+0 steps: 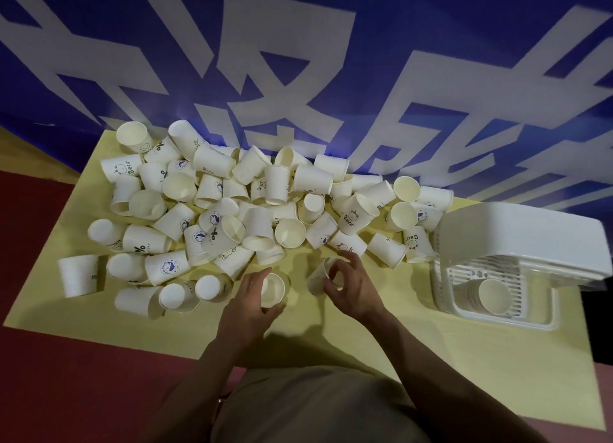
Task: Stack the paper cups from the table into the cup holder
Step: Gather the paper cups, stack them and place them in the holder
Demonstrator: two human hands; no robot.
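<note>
Each hand grips a cup: the left hand [253, 296] round an upright cup [272, 290], the right hand [348, 280] pinching a tipped cup [319, 278], likely to nest them. The holder [491, 296], far right of it, already carries a stack [487, 295].

The paper cups [212, 217] look matt and off-white, some printed in dark ink; the surface [414, 336] is smooth, matt pale yellow; at three o'clock the cup holder [517, 240] is glossy white plastic, its base slotted
</note>
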